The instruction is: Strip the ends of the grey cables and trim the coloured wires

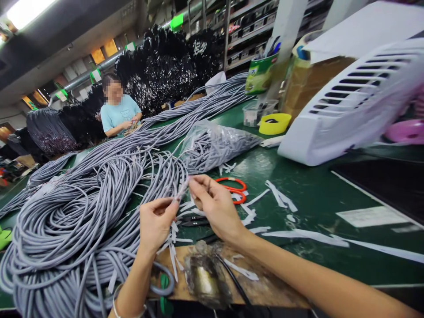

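My left hand [155, 221] and my right hand [213, 205] are raised over the green table [318, 198]. Both pinch the same short grey cable end [182, 191] between thumb and fingers, the left lower down, the right at its upper tip. A large heap of grey cables [76, 212] lies to the left of my hands. Scissors with red handles [233, 190] rest on the table just behind my right hand. Pale strips of cut sheath [281, 196] are scattered around them.
A clear bag of grey cable pieces [215, 143] lies behind the scissors. A white fan [357, 97], a yellow bowl [274, 123] and a cardboard box [311, 75] stand at the right. A person in a light blue shirt [119, 112] works at the far side, with black cable bundles [165, 66] behind.
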The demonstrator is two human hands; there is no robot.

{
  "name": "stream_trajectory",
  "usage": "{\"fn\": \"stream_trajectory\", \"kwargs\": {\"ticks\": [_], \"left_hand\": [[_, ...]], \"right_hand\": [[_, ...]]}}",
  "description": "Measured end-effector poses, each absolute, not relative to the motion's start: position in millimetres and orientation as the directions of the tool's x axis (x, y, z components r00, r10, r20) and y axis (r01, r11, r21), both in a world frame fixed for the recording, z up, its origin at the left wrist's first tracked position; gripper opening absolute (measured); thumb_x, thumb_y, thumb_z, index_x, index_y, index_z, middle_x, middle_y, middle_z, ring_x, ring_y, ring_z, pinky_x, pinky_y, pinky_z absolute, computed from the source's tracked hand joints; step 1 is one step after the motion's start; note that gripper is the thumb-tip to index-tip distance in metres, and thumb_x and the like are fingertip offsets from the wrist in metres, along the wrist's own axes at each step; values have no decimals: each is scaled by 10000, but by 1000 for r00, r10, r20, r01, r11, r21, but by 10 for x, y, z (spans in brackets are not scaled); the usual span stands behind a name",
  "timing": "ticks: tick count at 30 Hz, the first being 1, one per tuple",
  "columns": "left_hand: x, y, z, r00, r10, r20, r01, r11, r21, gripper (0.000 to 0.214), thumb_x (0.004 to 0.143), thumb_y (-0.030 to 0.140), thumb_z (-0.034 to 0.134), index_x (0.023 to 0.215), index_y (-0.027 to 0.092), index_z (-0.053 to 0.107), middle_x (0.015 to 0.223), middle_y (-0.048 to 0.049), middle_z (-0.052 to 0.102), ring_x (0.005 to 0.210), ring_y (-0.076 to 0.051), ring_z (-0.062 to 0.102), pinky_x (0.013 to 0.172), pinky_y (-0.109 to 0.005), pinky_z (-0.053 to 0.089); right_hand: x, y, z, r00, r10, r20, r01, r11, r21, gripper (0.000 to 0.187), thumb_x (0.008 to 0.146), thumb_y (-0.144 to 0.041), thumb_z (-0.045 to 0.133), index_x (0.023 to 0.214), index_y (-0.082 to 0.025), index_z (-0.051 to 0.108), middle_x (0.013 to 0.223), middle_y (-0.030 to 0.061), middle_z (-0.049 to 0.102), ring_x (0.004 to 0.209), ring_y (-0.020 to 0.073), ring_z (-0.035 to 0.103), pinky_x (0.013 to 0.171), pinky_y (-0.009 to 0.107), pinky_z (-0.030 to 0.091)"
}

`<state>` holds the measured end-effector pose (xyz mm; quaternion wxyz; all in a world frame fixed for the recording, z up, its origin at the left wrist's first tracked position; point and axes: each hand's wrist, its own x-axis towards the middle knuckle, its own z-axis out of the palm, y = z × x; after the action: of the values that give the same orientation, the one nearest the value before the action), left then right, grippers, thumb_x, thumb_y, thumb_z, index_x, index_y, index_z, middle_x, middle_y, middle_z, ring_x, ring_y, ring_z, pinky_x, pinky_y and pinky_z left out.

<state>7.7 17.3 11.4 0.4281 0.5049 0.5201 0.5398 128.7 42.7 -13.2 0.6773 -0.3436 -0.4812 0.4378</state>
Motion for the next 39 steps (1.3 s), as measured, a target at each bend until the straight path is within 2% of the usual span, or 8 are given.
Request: {"fn": "stream_trajectory", "kwargs": {"ticks": [4, 6, 8, 11, 13, 16, 26, 39], "left_hand": [[10, 149, 110, -204, 958, 204, 198, -164, 966, 131, 585, 213, 712, 636, 93, 703, 454, 7, 583, 380, -83, 492, 421, -199, 418], [-29, 139, 100, -256, 917, 307, 249, -244, 937, 108, 592, 200, 705, 653, 111, 710, 494, 3, 598, 396, -95, 513, 439, -214, 438], [-59, 126, 85, -272, 873, 405, 337, -308, 890, 92, 610, 196, 698, 673, 132, 717, 557, -10, 623, 445, -110, 541, 456, -220, 447], [-71, 99, 66, -256, 798, 545, 503, -371, 780, 60, 643, 185, 680, 680, 156, 716, 589, -17, 628, 520, -122, 555, 466, -206, 426], [-60, 82, 58, -221, 764, 607, 574, -401, 714, 44, 654, 168, 666, 668, 163, 707, 582, -13, 621, 532, -121, 550, 464, -199, 409], [-35, 63, 52, -162, 757, 633, 616, -424, 664, 48, 675, 154, 646, 667, 165, 692, 581, -9, 616, 532, -119, 546, 468, -199, 409], [-32, 43, 46, -157, 735, 659, 630, -439, 640, 80, 670, 128, 629, 668, 179, 690, 564, 2, 598, 517, -121, 532, 474, -209, 407], [-16, 21, 28, -71, 698, 712, 733, -448, 512, 92, 726, 121, 593, 676, 155, 663, 584, -3, 586, 503, -104, 498, 491, -210, 398]], "right_hand": [[1446, 436, -78, 401, 783, 476, 39, 505, -863, 218, 783, -417, 532, 775, -208, 470, 559, -56, 418, 436, 83, 387, 405, 198, 329], [1477, 400, -86, 290, 746, 600, 308, 521, -796, 237, 755, -417, 580, 815, -204, 495, 563, -44, 473, 462, 103, 464, 441, 210, 362], [1466, 352, -114, 121, 693, 711, 536, 557, -635, 189, 811, -386, 523, 810, -197, 521, 577, -17, 545, 484, 121, 521, 460, 224, 359], [1413, 297, -156, -65, 583, 810, 696, 608, -382, 234, 892, -266, 390, 730, -184, 538, 626, 26, 616, 539, 136, 569, 499, 241, 353], [1383, 283, -172, -127, 562, 817, 692, 640, -333, 261, 899, -231, 367, 712, -175, 540, 619, 29, 616, 527, 132, 564, 508, 240, 359], [1361, 282, -184, -160, 588, 793, 615, 688, -385, 248, 900, -216, 364, 739, -160, 544, 595, 16, 601, 467, 114, 532, 482, 228, 362], [1346, 253, -190, -130, 566, 814, 538, 730, -422, 214, 887, -212, 399, 721, -180, 531, 575, 1, 589, 454, 99, 518, 468, 210, 377], [1339, 242, -218, -193, 433, 881, 626, 746, -229, 204, 875, -143, 413, 736, -156, 562, 588, 21, 618, 503, 126, 573, 493, 236, 383]]}}
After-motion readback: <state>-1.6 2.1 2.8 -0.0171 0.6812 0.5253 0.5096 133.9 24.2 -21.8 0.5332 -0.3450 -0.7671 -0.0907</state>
